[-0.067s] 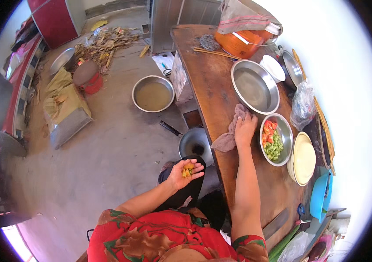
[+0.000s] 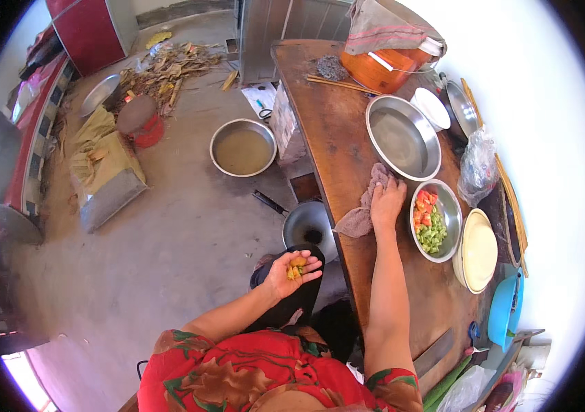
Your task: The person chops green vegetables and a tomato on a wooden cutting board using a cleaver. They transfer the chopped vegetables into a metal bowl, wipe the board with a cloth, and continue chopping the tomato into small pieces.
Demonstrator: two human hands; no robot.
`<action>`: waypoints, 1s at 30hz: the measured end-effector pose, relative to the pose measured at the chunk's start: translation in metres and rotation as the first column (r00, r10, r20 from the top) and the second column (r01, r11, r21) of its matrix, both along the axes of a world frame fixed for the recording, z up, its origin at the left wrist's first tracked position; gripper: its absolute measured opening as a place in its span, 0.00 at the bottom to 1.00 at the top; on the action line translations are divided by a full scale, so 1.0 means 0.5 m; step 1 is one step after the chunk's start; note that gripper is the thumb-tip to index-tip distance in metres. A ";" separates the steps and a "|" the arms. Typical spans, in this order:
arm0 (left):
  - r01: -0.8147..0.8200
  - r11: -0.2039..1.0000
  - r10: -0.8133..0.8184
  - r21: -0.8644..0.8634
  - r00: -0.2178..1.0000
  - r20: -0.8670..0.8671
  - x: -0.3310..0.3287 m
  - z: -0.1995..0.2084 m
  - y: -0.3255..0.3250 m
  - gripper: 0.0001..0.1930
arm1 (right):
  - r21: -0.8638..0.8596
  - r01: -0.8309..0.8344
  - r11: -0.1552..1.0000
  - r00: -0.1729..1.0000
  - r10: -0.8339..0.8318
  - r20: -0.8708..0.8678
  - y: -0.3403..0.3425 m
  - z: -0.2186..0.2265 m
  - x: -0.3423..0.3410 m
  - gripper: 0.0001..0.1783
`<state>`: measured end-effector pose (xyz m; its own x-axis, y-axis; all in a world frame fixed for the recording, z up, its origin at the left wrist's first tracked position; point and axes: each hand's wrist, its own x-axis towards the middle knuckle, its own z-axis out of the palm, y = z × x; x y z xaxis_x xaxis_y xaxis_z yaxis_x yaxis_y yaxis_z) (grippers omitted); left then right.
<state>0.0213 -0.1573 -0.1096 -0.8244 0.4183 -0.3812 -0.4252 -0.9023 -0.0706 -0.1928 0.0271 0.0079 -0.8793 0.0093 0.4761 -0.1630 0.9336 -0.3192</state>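
Observation:
My left hand (image 2: 288, 276) is palm up over my knee, fingers half curled, cradling small yellow-orange scraps (image 2: 295, 268) with a bit of green. What they are exactly is too small to tell. On the wooden table, my right hand (image 2: 387, 200) presses down on a greyish-pink cloth (image 2: 360, 218), its fingers gripping the folds. Just beyond the cloth sits a wide metal basin of water (image 2: 402, 137). To the right of that hand, a metal bowl (image 2: 453, 213) holds chopped red pieces (image 2: 424, 209) and chopped green pieces (image 2: 432, 237).
A cream lidded bowl (image 2: 479, 252) and a blue basin (image 2: 504, 312) line the wall side. A cleaver-like blade (image 2: 433, 351) lies near me on the table (image 2: 337, 147). Below its left edge are a pan (image 2: 297, 223) and a basin of cloudy water (image 2: 243, 172) on the floor.

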 end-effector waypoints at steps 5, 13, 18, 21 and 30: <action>-0.031 0.999 0.033 0.034 0.997 -0.072 0.005 -0.020 -0.012 0.12 | -0.078 -0.189 0.979 0.978 0.195 0.078 -0.008 0.032 0.044 0.30; -0.020 0.999 0.018 -0.039 0.999 -0.051 -0.011 0.026 -0.001 0.12 | -0.196 -0.445 0.874 0.884 0.464 0.060 0.026 0.025 0.213 0.19; 0.059 0.996 -0.062 -0.063 0.997 -0.047 0.009 0.034 0.021 0.12 | -0.158 -0.453 0.878 0.877 0.470 0.097 0.070 0.037 0.331 0.20; 0.091 0.995 -0.095 -0.043 0.992 -0.087 0.021 0.032 0.033 0.12 | -0.112 -0.416 0.902 0.889 0.430 0.158 0.102 0.053 0.397 0.20; 0.164 0.986 -0.166 -0.024 0.977 -0.133 0.026 0.027 0.051 0.11 | -0.163 -0.028 0.986 0.996 0.041 0.078 0.219 0.138 0.516 0.26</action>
